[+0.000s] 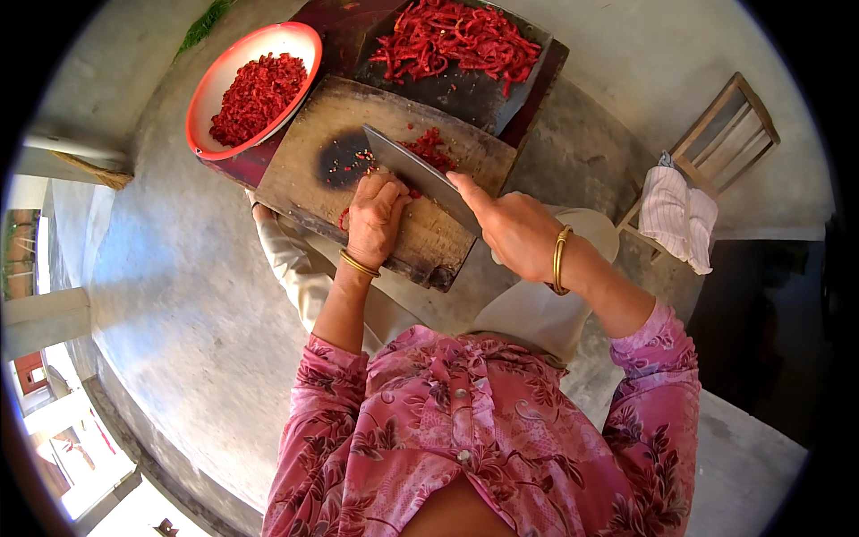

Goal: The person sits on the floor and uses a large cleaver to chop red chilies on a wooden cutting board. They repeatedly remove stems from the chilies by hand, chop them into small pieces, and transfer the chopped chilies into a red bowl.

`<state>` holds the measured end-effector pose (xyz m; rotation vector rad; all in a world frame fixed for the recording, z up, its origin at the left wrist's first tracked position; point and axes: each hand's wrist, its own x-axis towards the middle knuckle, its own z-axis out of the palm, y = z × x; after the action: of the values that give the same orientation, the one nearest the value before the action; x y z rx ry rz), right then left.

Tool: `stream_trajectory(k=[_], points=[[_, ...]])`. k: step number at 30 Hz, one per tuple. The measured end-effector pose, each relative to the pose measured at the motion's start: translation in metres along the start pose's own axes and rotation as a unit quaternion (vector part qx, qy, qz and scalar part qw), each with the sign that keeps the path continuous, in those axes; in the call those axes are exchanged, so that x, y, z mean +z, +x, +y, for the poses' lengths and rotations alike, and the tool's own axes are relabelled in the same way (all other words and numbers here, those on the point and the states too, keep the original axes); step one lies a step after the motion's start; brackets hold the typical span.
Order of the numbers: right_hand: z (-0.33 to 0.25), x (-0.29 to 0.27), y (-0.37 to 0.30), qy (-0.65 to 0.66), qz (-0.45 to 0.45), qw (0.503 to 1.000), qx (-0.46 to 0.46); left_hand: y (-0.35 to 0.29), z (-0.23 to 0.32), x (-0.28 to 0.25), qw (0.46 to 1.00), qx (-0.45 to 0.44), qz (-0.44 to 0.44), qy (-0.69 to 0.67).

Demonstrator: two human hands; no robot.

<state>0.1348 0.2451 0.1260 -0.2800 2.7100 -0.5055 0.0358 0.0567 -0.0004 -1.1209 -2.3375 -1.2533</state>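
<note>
Lying beyond left grip point(374, 217) and cleaver point(417, 173), chopped red peppers point(431, 148).

Left hand point(374, 219): fingertips out of sight past the curled knuckles, can't tell what they press on. Cleaver point(420, 177) handle buried in right hand point(521, 231). Specks point(365, 155) on board point(416, 242) too small to ID. Tray point(456, 97) cropped by top edge.

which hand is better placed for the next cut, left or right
Likely the right hand: it grips the cleaver over the cutting board, while the left hand is curled beside the cleaver.
</note>
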Motion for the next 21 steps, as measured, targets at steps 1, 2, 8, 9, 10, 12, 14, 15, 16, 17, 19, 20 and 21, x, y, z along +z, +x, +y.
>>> stream_trajectory(k=[1,2,8,9,10,12,14,15,16,17,19,20,21], points=[[0.001,0.002,0.005,0.004,0.015,1.0,-0.006,-0.002,-0.004,0.001,1.0,-0.008,-0.004,-0.02],[0.002,0.007,0.011,0.008,0.029,0.999,-0.011,-0.004,-0.006,0.001,0.999,-0.016,-0.008,-0.039],[-0.01,0.017,0.031,-0.02,0.061,0.998,-0.013,-0.006,-0.001,0.0,0.999,-0.016,-0.037,-0.031],[-0.011,0.021,0.031,-0.024,0.074,0.997,-0.018,-0.005,0.002,-0.002,0.999,-0.006,-0.037,-0.026],[-0.01,0.022,0.03,-0.019,0.079,0.997,-0.015,-0.004,0.006,-0.006,0.999,0.004,-0.038,-0.021],[-0.007,0.021,0.03,-0.009,0.092,0.996,-0.011,-0.003,0.009,-0.009,0.999,0.019,-0.031,-0.013],[0.008,0.029,0.03,0.013,0.13,0.991,-0.027,-0.006,0.006,-0.008,0.999,0.028,-0.015,-0.008],[0.01,0.03,0.029,0.022,0.141,0.989,-0.031,-0.006,0.006,-0.008,1.0,0.011,-0.015,-0.018],[0.013,0.031,0.028,0.031,0.152,0.987,-0.035,-0.006,0.007,-0.007,0.999,-0.006,-0.015,-0.028],[0.017,0.034,0.027,0.019,0.182,0.982,-0.053,-0.006,0.006,-0.007,0.999,-0.023,-0.015,-0.039],[0.01,0.028,0.016,0.028,0.16,0.986,-0.05,-0.008,0.0,-0.006,0.999,-0.011,-0.02,-0.023],[0.006,0.023,0.01,0.032,0.149,0.987,-0.048,-0.009,-0.003,-0.007,1.0,-0.005,-0.023,-0.016],[0.004,0.02,0.005,0.029,0.112,0.993,-0.037,-0.009,-0.002,-0.007,1.0,-0.001,-0.02,-0.016]])
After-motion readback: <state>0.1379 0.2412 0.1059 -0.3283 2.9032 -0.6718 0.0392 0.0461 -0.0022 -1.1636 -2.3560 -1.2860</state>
